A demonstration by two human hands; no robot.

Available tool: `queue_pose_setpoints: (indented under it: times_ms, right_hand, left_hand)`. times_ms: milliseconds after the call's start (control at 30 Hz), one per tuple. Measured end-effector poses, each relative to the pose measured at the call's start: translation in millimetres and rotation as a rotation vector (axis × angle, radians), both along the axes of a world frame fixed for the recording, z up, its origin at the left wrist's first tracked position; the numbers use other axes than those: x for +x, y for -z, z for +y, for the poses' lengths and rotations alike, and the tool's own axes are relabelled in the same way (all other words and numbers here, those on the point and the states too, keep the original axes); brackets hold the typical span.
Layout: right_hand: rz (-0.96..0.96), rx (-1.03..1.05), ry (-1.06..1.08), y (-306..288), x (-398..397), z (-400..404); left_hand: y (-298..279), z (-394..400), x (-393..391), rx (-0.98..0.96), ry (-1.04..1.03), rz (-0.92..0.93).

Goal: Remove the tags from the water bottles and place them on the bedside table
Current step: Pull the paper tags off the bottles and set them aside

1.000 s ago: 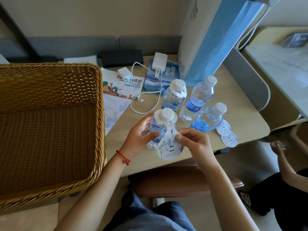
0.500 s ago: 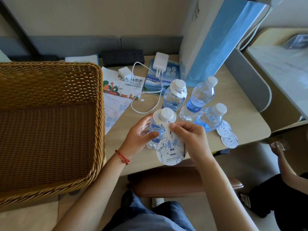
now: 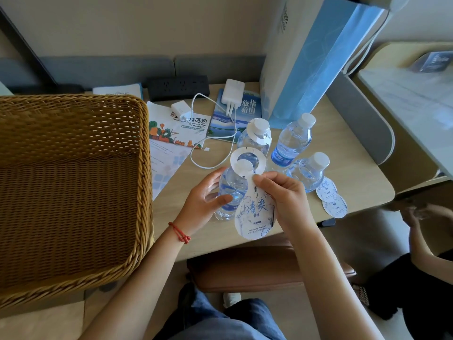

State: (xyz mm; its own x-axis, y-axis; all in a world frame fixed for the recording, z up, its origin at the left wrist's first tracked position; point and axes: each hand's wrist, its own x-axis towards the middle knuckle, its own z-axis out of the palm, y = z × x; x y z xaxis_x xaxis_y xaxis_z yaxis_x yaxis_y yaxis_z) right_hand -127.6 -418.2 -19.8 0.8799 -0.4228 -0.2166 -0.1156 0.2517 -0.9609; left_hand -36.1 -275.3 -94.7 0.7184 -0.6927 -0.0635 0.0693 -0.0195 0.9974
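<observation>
The tag (image 3: 255,212) hangs with its long axis roughly vertical, ring end up. The ring is tilted and its near edge rests on the cap of the front bottle (image 3: 231,192), so it appears partly lifted off the neck. The right hand (image 3: 285,200) pinches the tag at its narrow waist, just below the ring. The left hand (image 3: 204,201) is wrapped around the bottle body, which stands on the table (image 3: 355,168). Clearing the cap likely requires an upward pull toward the person. Two loose tags (image 3: 331,197) lie on the table at the right, nearer the right hand.
</observation>
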Motion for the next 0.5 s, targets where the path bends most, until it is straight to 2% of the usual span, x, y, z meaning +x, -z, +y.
queue_pose_setpoints:
  times_ms: [300,500]
  right_hand:
    - [0.01,-0.023,0.037,1.2,-6.5,-5.5]
    - [0.008,-0.01,0.047,13.2,-20.6,-14.0]
  left_hand:
    - [-2.0,1.5,-3.1,-0.02,-0.007,-0.001]
    - [-3.7,8.4,-15.4,0.081,-0.133,-0.102]
